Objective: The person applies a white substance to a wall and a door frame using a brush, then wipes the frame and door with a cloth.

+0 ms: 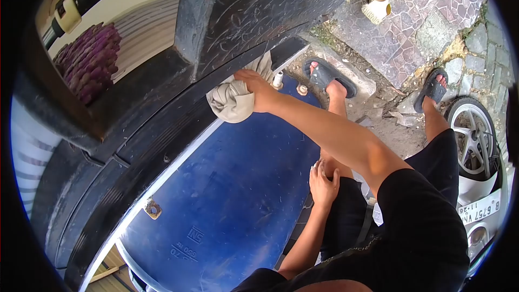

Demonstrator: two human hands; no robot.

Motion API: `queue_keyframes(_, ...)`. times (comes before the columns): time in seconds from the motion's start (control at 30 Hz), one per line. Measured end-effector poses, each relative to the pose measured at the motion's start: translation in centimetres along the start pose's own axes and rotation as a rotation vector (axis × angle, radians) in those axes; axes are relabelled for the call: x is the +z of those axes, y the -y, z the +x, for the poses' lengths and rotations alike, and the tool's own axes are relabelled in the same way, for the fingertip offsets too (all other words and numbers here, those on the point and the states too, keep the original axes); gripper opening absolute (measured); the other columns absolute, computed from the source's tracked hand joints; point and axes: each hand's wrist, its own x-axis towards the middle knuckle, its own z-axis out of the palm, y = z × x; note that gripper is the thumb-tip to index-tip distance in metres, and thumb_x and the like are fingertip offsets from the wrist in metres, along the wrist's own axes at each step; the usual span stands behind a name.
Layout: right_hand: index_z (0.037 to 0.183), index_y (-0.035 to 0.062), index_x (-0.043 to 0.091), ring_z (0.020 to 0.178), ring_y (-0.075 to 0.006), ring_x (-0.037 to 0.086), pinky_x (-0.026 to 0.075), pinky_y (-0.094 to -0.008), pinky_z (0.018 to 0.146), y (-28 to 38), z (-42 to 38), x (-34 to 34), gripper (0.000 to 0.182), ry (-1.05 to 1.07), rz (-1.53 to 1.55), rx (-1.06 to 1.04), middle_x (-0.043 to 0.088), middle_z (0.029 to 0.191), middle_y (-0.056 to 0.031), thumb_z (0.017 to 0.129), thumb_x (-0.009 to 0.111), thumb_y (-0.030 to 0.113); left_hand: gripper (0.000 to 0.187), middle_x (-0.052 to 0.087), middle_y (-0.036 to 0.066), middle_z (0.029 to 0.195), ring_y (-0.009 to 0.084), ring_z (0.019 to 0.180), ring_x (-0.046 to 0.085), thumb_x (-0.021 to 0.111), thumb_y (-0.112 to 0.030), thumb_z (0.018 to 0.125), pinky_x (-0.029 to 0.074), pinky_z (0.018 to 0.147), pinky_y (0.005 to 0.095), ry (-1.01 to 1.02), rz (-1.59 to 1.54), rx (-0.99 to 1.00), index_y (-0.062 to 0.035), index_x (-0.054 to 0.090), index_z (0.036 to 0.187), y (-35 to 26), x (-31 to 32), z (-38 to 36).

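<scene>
My right hand point(254, 89) presses a bunched beige cloth point(231, 100) against a long black ridged edge point(178, 143). Its fingers are wrapped over the cloth, and a loose end of it hangs beyond the hand. My right arm crosses over a blue panel point(232, 184) with raised markings. My left hand point(324, 184) rests at my leg near the panel's right side, its fingers slightly bent and apart, holding nothing. A white fitting point(278, 79) and a rusty metal fitting point(302, 90) stand at the panel's far end.
A black scuffed panel point(243, 16) rises beside the cloth. At the left lies a purple tufted mat point(92, 62). My sandalled feet stand on broken paving point(400, 59). A motorcycle wheel point(472, 138) is at the right, and a yellowish container point(377, 8) lies farther off.
</scene>
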Motion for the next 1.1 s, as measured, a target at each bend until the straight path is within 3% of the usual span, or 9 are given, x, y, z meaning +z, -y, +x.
queue_keyframes(0.1, 0.109, 0.0070, 0.059, 0.111, -0.0342, 0.051, 0.040, -0.0392, 0.096, -0.4, 0.2, -1.2, 0.041, -0.148, -0.173, 0.303, 0.058, 0.115, -0.0164, 0.071, 0.063, 0.022, 0.039, 0.056, 0.018, 0.117, 0.0326, 0.110, 0.053, 0.062, -0.027, 0.082, 0.041, 0.095, 0.0401, 0.003, -0.039, -0.025, 0.0004, 0.057, 0.110, 0.0, 0.4, 1.0)
queue_keyframes(0.17, 0.113, 0.0102, 0.059, 0.111, -0.0328, 0.051, 0.040, -0.0389, 0.096, -4.8, 1.7, -3.2, 0.041, 0.145, -0.235, 0.347, 0.058, 0.116, -0.0142, 0.076, 0.059, 0.026, 0.038, 0.057, 0.016, 0.115, 0.0315, 0.108, 0.054, 0.062, -0.027, 0.082, 0.041, 0.093, 0.0396, 0.002, 0.003, -0.038, -0.0008, 0.058, 0.110, -0.3, 0.2, 1.3)
queue_keyframes(0.3, 0.111, 0.0082, 0.062, 0.108, -0.0334, 0.054, 0.040, -0.0384, 0.096, -12.2, 1.3, -3.7, 0.044, -0.001, -0.359, 0.447, 0.061, 0.112, -0.0148, 0.086, 0.047, 0.041, 0.035, 0.059, 0.013, 0.113, 0.0298, 0.106, 0.055, 0.062, -0.026, 0.083, 0.043, 0.090, 0.0383, 0.034, 0.095, -0.064, -0.0029, 0.058, 0.109, -0.5, 0.0, 2.4)
queue_keyframes(0.43, 0.107, 0.0022, 0.064, 0.113, -0.0332, 0.052, 0.039, -0.0368, 0.098, -19.4, 0.6, -7.8, 0.064, 0.364, -0.494, 0.839, 0.058, 0.119, -0.0178, 0.088, 0.037, 0.057, 0.032, 0.060, 0.013, 0.110, 0.0294, 0.104, 0.057, 0.060, -0.026, 0.083, 0.043, 0.089, 0.0389, 0.021, 0.035, -0.056, -0.0042, 0.060, 0.106, 0.7, 0.4, 2.4)
queue_keyframes(0.57, 0.106, 0.0005, 0.063, 0.110, -0.0351, 0.054, 0.040, -0.0390, 0.096, -27.2, -2.0, -10.1, 0.063, -0.026, -0.441, 0.831, 0.059, 0.113, -0.0233, 0.088, 0.036, 0.054, 0.030, 0.062, 0.012, 0.104, 0.0301, 0.099, 0.059, 0.062, -0.024, 0.082, 0.044, 0.088, 0.0389, -0.009, 0.054, -0.020, -0.0038, 0.061, 0.104, 0.9, 0.7, 2.9)
queue_keyframes(0.63, 0.106, -0.0010, 0.063, 0.114, -0.0332, 0.052, 0.039, -0.0385, 0.096, -26.8, -1.3, -11.1, 0.062, 0.033, -0.347, 1.023, 0.056, 0.117, -0.0238, 0.089, 0.035, 0.051, 0.028, 0.063, 0.011, 0.102, 0.0302, 0.097, 0.059, 0.063, -0.024, 0.082, 0.044, 0.087, 0.0385, 0.003, 0.057, -0.060, -0.0043, 0.061, 0.101, 0.4, 0.5, 3.2)
queue_keyframes(0.77, 0.096, -0.0020, 0.066, 0.108, -0.0366, 0.054, 0.040, -0.0400, 0.095, -23.3, 0.1, -11.4, 0.055, -0.030, -0.366, 0.889, 0.059, 0.110, -0.0230, 0.086, 0.038, 0.045, 0.023, 0.063, 0.012, 0.101, 0.0308, 0.095, 0.060, 0.063, -0.021, 0.082, 0.047, 0.084, 0.0366, 0.009, 0.072, -0.042, -0.0039, 0.063, 0.097, 0.0, 0.9, 3.0)
queue_keyframes(0.9, 0.104, -0.0033, 0.062, 0.114, -0.0355, 0.051, 0.039, -0.0392, 0.097, -10.0, 2.0, -13.9, 0.060, 0.363, -0.334, 0.695, 0.057, 0.116, -0.0222, 0.088, 0.039, 0.050, 0.023, 0.064, 0.009, 0.099, 0.0285, 0.095, 0.060, 0.064, -0.025, 0.081, 0.044, 0.087, 0.0381, 0.020, 0.106, -0.017, -0.0064, 0.064, 0.095, 0.2, 1.6, 2.5)
queue_keyframes(1.1, 0.097, 0.0023, 0.061, 0.092, -0.0371, 0.060, 0.043, -0.0456, 0.090, -4.4, 2.0, -7.1, 0.049, 0.229, 0.098, 0.155, 0.062, 0.104, -0.0195, 0.088, 0.048, 0.049, 0.022, 0.064, 0.008, 0.098, 0.0280, 0.094, 0.060, 0.065, -0.024, 0.081, 0.044, 0.086, 0.0374, 0.025, 0.149, 0.054, -0.0063, 0.064, 0.093, -0.7, 1.4, 2.8)
